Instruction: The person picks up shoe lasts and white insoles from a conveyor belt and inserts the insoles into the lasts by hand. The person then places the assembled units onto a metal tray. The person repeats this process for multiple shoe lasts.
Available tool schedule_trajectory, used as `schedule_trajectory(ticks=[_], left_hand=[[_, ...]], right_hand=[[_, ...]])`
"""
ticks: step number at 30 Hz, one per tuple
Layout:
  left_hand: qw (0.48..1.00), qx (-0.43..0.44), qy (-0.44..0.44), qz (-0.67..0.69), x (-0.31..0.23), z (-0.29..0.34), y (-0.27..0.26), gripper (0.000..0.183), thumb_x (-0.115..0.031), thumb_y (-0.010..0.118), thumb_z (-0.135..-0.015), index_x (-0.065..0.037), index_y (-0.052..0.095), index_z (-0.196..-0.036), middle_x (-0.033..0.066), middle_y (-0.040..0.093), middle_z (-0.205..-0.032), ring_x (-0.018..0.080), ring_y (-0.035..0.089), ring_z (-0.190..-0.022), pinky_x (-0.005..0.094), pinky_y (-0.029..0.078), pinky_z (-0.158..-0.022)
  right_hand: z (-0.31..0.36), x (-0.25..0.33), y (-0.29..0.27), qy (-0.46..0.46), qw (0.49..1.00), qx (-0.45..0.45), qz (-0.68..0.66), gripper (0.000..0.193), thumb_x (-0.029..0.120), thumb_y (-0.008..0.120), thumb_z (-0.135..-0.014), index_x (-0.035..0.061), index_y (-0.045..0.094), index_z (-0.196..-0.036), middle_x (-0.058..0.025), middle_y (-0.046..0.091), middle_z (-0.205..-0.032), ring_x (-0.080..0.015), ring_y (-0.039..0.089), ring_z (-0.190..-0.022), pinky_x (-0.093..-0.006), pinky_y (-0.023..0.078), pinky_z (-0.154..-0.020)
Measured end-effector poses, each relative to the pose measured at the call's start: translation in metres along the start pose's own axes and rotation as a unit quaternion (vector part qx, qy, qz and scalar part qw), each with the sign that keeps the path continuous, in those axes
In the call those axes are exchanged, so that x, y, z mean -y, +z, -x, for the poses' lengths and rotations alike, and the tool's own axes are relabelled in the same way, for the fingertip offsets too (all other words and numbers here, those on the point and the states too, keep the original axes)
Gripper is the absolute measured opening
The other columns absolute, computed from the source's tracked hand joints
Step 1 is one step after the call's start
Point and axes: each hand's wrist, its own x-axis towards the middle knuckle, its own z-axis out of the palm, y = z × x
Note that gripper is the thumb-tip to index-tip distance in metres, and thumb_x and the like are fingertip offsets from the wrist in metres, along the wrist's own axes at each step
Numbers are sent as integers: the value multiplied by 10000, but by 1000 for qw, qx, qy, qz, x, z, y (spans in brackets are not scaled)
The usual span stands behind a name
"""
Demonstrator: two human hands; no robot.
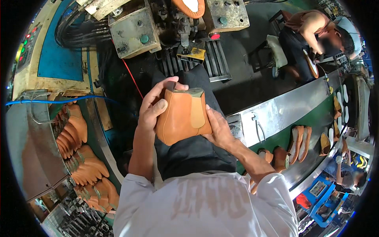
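Observation:
Above my lap I hold a tan leather ankle boot upper (179, 116) between both hands. A lighter tan gusset is set into its side, and a greyish-green lining shows at its top edge. My left hand (154, 104) grips the upper's top left, with the thumb on the outside and the fingers up by a dark brown tab. On the other side, my right hand (219, 128) is closed against the lower right, its fingers partly hidden behind the leather.
Ahead stands a machine with two worn control boxes (134, 31) and a slatted foot grate (217, 59). Stacked tan uppers (79, 122) fill the left side. Pincers (258, 127) lie on the right-hand metal ledge, beside a green conveyor (312, 118) carrying shoes. Another person (306, 39) sits at far right holding a shoe.

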Motion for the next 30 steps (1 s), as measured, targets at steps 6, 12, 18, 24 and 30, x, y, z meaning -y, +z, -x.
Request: schedule_trajectory(ticks=[6, 12, 18, 24, 30], left_hand=[[995, -16, 74, -69, 3, -2, 8, 328, -251, 679, -1025, 52, 707, -1147, 173, 730, -1180, 297, 690, -1190, 500, 447, -1199], [994, -43, 57, -85, -4, -2, 18, 309, -256, 687, -1029, 42, 717, -1108, 155, 737, -1134, 286, 689, -1166, 482, 461, -1176], [989, -120, -64, -51, -10, -34, -5, 311, -299, 640, -1067, 2, 716, -1091, 130, 736, -1121, 257, 713, -1071, 413, 545, -1022], [914, -279, -149, 254, 112, -67, -102, 308, -336, 579, -1092, -95, 717, -1225, 113, 774, -1183, 276, 733, -1108, 471, 596, -967], [855, -380, -348, 59, 191, -78, -58, 388, -282, 541, -1106, -21, 708, -1339, 135, 754, -1309, 288, 732, -1172, 444, 581, -1040]], right_hand=[[1, 2, 5, -14, 1000, -12, -4, 1164, 94, 943, -725, -40, 265, -1661, -301, 548, -1477, -494, 589, -1311, -553, 503, -1097], [0, 5, -2, -6, 1000, -1, -25, 1166, 89, 937, -728, -40, 257, -1668, -307, 546, -1473, -501, 587, -1296, -553, 503, -1090], [-35, 11, -25, 121, 979, 106, -122, 1099, 269, 882, -875, -20, 211, -1694, -322, 563, -1470, -495, 600, -1309, -516, 506, -1101], [-68, 52, -76, 198, 958, 120, -169, 1058, 406, 908, -840, 152, 343, -1697, -338, 372, -1652, -483, 582, -1355, -516, 558, -1083], [-5, 40, -50, 103, 974, 168, 114, 913, 408, 897, -783, 351, 513, -1610, -349, 124, -1728, -589, 435, -1372, -616, 510, -1103]])
